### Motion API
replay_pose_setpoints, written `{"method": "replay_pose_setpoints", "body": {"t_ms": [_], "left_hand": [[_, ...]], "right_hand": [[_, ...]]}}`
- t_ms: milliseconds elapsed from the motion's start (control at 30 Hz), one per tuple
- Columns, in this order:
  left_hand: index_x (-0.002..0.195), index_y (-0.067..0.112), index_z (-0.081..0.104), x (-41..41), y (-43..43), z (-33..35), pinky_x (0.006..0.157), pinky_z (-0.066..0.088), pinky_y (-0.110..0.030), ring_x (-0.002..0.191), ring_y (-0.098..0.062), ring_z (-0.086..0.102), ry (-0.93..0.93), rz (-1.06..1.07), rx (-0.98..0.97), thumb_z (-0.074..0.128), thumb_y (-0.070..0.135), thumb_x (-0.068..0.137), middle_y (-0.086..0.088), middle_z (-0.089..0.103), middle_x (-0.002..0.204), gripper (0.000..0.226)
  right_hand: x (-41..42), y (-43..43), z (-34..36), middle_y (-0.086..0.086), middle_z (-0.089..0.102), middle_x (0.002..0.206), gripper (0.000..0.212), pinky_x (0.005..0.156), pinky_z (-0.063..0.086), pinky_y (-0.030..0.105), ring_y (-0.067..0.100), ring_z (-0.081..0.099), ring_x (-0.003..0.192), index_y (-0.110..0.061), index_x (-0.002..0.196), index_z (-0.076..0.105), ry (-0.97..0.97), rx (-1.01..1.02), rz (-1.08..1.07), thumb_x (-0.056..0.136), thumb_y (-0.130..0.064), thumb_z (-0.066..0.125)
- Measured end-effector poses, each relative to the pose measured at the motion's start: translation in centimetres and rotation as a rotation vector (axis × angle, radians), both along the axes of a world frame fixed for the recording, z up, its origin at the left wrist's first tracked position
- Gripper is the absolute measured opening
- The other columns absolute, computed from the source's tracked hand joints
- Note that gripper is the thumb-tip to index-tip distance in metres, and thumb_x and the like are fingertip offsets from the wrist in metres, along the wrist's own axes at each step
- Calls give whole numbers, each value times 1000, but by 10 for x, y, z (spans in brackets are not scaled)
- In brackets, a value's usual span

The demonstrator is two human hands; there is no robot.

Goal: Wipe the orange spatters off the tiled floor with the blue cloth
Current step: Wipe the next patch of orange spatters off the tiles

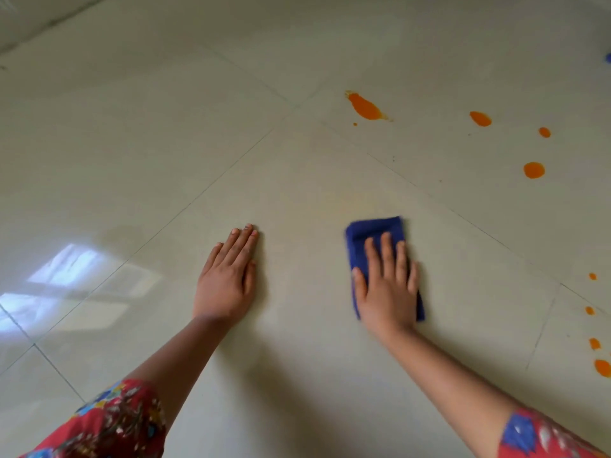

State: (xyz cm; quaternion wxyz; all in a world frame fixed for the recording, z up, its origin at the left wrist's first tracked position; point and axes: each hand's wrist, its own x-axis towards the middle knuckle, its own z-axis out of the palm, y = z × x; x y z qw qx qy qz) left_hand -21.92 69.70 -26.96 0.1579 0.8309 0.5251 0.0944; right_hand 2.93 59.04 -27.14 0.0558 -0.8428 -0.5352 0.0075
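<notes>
My right hand [386,285] lies flat with straight fingers on the folded blue cloth [367,231], pressing it to the pale tiled floor [297,160]. My left hand [228,276] rests flat on the bare floor to the cloth's left. Orange spatters lie farther away and to the right: a long one [365,106], a smaller one [480,119], a round one [533,170] and several small drops [595,343] at the right edge. A faint yellowish smear [347,201] shows just beyond the cloth.
Grout lines [211,186] cross the floor diagonally. A window reflection [72,272] shines on the tiles at the left. A wall base [49,24] runs along the top left. A small blue thing [607,57] peeks in at the right edge.
</notes>
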Motion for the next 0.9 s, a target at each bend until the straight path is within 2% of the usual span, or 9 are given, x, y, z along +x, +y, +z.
{"method": "replay_pose_setpoints", "body": {"t_ms": [100,267,367,467,533,633,767,833,900], "left_hand": [[151,28,25,0,-1,1,119,17,-34,147,-8,15,-1,-6,-4,25,32,98,13,21,158,54],[151,29,25,-1,0,1,120,16,-32,147,-5,13,2,4,-8,26,32,97,15,20,158,54],[151,30,26,-1,1,3,119,17,-32,147,-6,15,-7,1,-19,27,33,96,15,21,158,55],[151,30,24,-2,1,2,120,15,-32,147,-6,13,-17,-8,-37,28,38,93,15,19,158,59],[151,31,23,-2,1,3,120,13,-31,147,-5,10,-20,-9,-40,28,39,92,16,17,158,60],[151,30,24,-2,0,3,120,12,-31,147,-5,9,-23,-9,-35,28,41,91,15,17,159,61],[151,29,25,-2,2,3,120,10,-30,148,-7,10,-16,-17,-30,29,42,91,14,18,159,63],[151,28,24,-3,0,3,120,11,-32,148,-8,10,-5,-21,-32,29,44,91,13,18,159,63],[151,28,25,-3,1,4,120,12,-33,148,-9,11,-6,-42,-32,30,46,91,12,19,159,63]], "right_hand": [[-7,-3,2,1,34,156,53,113,21,57,30,30,145,-22,137,52,-1,-42,356,92,-47,38],[-1,94,2,2,25,160,63,112,14,67,40,18,146,-34,150,30,72,-74,-38,91,-52,19],[-39,67,2,2,25,160,56,111,23,64,41,23,145,-39,149,30,-1,-73,348,94,-51,29],[-27,-10,6,-4,17,162,57,115,19,56,34,18,148,-44,151,21,-32,-88,703,96,-52,36],[9,-42,7,-5,19,162,56,114,22,55,32,21,147,-45,151,20,-43,-89,680,97,-54,33],[64,-31,3,-2,27,159,53,109,29,59,34,25,145,-40,150,22,-69,-107,372,100,-55,15],[45,36,4,2,30,158,59,110,25,62,39,27,143,-34,148,35,30,-104,30,94,-52,23],[2,40,3,3,31,158,58,111,28,61,40,29,142,-34,148,35,6,-60,161,93,-51,28],[-28,10,4,0,25,160,56,114,25,56,36,24,145,-39,150,28,-12,-58,496,96,-50,33]]}}
